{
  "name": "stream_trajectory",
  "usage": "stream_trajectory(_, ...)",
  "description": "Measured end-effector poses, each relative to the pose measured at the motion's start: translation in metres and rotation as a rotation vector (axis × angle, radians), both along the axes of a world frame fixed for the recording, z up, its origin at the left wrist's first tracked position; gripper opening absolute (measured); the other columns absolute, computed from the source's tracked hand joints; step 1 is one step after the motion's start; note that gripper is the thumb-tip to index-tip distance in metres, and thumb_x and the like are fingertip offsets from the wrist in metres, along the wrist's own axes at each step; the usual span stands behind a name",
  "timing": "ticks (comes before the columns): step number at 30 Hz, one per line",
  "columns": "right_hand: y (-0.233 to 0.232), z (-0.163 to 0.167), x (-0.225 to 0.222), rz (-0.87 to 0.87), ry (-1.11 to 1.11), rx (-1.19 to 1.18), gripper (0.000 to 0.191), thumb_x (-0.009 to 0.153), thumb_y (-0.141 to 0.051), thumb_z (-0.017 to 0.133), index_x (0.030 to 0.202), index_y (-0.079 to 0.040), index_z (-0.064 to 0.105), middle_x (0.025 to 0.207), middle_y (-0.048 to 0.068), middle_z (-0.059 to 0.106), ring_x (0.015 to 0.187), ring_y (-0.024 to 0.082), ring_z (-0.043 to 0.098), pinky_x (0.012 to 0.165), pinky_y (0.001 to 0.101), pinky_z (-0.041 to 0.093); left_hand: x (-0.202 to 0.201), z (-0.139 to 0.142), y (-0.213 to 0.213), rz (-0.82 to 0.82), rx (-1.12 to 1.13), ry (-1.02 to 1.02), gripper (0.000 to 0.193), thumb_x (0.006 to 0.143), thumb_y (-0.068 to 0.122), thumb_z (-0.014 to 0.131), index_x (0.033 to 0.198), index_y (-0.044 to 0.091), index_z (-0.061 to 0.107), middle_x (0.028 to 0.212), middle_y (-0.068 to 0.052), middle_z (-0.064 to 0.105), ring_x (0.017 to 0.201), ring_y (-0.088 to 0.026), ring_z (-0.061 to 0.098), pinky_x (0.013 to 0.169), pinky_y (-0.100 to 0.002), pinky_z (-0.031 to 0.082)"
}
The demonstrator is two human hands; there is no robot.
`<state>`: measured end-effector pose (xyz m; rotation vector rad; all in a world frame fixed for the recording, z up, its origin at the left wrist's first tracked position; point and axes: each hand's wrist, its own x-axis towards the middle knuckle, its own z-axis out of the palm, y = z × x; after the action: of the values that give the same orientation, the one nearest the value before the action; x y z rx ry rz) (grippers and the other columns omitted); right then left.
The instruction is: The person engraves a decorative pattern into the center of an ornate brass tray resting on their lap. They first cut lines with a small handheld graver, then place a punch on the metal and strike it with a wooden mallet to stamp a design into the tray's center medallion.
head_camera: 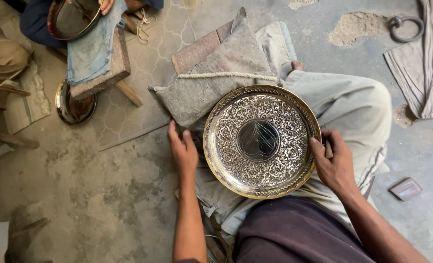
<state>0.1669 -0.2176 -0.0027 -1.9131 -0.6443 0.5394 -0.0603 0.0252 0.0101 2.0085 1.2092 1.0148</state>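
Observation:
A round engraved brass plate [261, 140] with a leaf-shaped plain centre rests tilted on my lap, against a grey cloth-wrapped block [216, 83] tied with rope. My left hand [182, 151] lies flat beside the plate's left rim, fingers on the cloth, holding nothing. My right hand [334, 163] grips the plate's right rim with the thumb on its edge and also holds a thin tool-like stick, mostly hidden behind the fingers.
Another person sits at the top left with a brass plate [73, 17] on a wooden block [104, 63]. A second plate [74, 104] lies on the floor beneath it. A metal ring [405, 27], cloth [423, 63] and a small brick-coloured block [405, 188] lie to the right.

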Motion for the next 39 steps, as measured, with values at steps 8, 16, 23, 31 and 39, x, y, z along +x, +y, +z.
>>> stream_trajectory(8,0.035,-0.001,0.010,0.065,-0.276,-0.084,0.024,0.102,-0.017,0.067,0.119,-0.001,0.060,0.096,0.018,0.071,0.083,0.024,0.068,0.077,0.0384,0.053,0.014,-0.052,0.027,-0.133,-0.521,-0.260,0.039,0.108,0.023,0.056,0.137,-0.002,0.052,0.129,-0.013,0.061,0.117,-0.022,0.058,0.099,-0.031,0.047)
stream_trajectory(16,0.097,0.057,0.046,0.217,-0.309,-0.110,0.027,0.103,-0.018,0.066,0.125,-0.003,0.063,0.104,0.015,0.074,0.082,0.026,0.067,0.076,0.0372,0.053,-0.039,-0.028,0.020,-0.037,-0.443,-0.361,0.032,0.106,0.025,0.066,0.123,-0.001,0.061,0.113,-0.006,0.067,0.102,-0.013,0.060,0.090,-0.029,0.049)
stream_trajectory(23,0.203,0.102,0.025,0.538,-0.364,-0.169,0.028,0.095,-0.027,0.074,0.110,-0.008,0.060,0.085,0.009,0.072,0.078,0.024,0.068,0.096,0.0690,0.031,0.001,0.052,0.044,-0.039,0.341,0.208,0.028,0.104,0.006,0.068,0.132,0.005,0.065,0.137,-0.015,0.061,0.126,-0.033,0.062,0.108,-0.044,0.050)
stream_trajectory(31,0.226,0.123,0.026,0.591,-0.299,-0.126,0.030,0.101,-0.038,0.073,0.106,-0.011,0.059,0.085,0.007,0.069,0.087,0.027,0.067,0.112,0.0767,0.014,0.099,0.062,0.087,-0.449,0.515,0.482,0.031,0.101,0.011,0.062,0.131,0.010,0.066,0.127,-0.016,0.058,0.121,-0.035,0.056,0.106,-0.053,0.042)
stream_trajectory(39,0.239,0.114,0.024,0.545,-0.422,0.039,0.027,0.101,-0.021,0.076,0.107,-0.007,0.054,0.079,0.006,0.064,0.070,0.020,0.060,0.068,0.0438,0.049,0.096,0.052,0.089,-0.484,0.382,0.222,0.006,0.111,0.007,0.055,0.117,0.005,0.056,0.108,-0.010,0.055,0.097,-0.026,0.062,0.084,-0.042,0.050)
